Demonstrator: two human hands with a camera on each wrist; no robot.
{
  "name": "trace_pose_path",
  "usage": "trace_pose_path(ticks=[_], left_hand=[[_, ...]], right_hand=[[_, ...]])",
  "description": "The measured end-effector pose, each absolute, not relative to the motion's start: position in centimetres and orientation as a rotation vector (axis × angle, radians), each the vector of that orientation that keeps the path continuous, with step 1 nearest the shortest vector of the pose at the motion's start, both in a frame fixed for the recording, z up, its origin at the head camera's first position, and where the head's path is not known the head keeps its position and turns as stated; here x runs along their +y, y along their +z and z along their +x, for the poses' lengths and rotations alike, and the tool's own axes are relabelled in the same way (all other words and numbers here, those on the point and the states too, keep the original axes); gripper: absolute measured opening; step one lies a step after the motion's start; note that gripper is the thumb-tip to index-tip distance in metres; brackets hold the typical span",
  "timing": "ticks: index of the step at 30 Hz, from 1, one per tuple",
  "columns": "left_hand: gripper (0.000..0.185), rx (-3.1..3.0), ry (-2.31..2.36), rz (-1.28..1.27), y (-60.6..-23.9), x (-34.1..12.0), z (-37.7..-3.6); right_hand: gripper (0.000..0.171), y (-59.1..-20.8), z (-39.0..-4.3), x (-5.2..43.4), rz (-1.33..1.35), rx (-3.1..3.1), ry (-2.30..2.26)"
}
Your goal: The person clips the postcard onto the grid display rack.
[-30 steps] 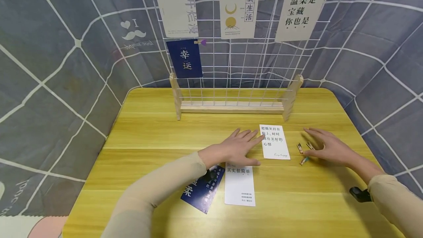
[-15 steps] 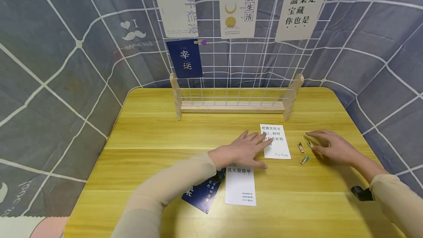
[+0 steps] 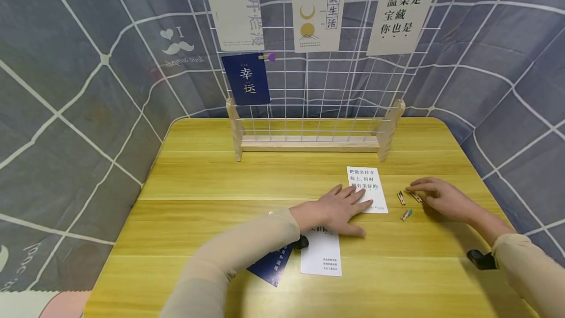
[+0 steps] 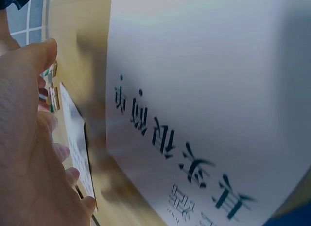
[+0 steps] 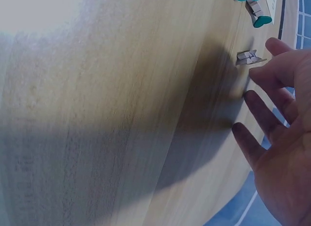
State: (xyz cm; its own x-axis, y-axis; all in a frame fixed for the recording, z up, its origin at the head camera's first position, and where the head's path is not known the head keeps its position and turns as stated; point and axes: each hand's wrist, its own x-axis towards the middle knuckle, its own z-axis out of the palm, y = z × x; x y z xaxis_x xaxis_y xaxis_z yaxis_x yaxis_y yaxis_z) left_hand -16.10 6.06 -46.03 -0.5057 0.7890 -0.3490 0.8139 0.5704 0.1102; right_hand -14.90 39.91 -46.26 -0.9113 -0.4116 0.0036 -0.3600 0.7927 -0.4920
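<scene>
1. Beneath the fingertips of our left hand [image 3: 339, 210], spread, ungripping: white card [image 3: 370, 185]; we judge it light, bendable; lift by an edge.
2. Beside our right hand [image 3: 448, 201], thumb and forefinger parted, contact unclear: clothespin [image 3: 416, 197]; likely light, springy.

A white, black-lettered card [image 3: 372, 184] lies flat, left of a small wooden clip [image 3: 416, 197].

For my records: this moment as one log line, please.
left hand: over white card; right hand: near clothespin; rack: four cards clipped
</scene>
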Motion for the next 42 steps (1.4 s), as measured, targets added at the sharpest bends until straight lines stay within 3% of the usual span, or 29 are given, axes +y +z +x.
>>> trace_pose_path(ticks=[15, 42], left_hand=[[0.080, 2.426, -0.124, 1.264, -46.7, 6.5, -15.8], [0.074, 2.402, -0.057, 1.225, -46.1, 5.7, -16.7]], right_hand=[[0.041, -46.8, -15.4, 40.2, -0.671, 2.893, -0.656], [0.020, -46.8, -15.9, 40.4, -0.526, 2.962, -0.645]])
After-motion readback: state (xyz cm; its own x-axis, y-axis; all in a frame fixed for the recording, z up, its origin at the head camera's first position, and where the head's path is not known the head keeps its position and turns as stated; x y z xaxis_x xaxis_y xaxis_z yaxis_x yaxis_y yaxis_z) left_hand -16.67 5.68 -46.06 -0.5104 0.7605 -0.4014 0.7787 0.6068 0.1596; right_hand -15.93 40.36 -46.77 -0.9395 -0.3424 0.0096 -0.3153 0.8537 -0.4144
